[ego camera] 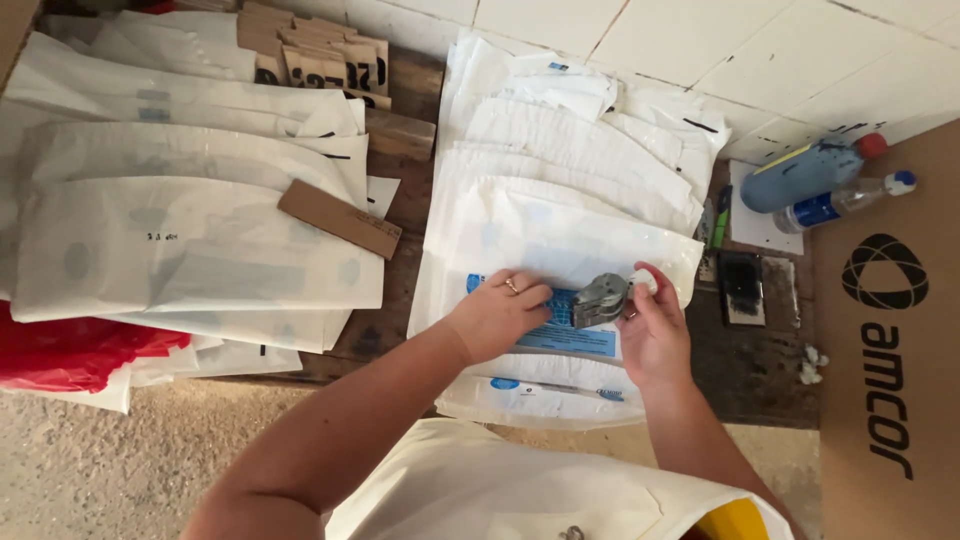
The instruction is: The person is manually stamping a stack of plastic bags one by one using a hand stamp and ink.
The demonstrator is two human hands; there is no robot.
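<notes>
We see a white tiled wall [700, 40], a worn wooden table [400, 215], and a speckled concrete floor [110, 470].

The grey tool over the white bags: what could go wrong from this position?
1. The left hand presses the top white bag right beside the grey tool that the right hand holds, so its fingers might get pinched or marked.
2. The bags lie in a loose overlapping stack, so the top one may slip and the mark land crooked.
3. The ink pad lies open near the right wrist, so a smear is possible.
</notes>
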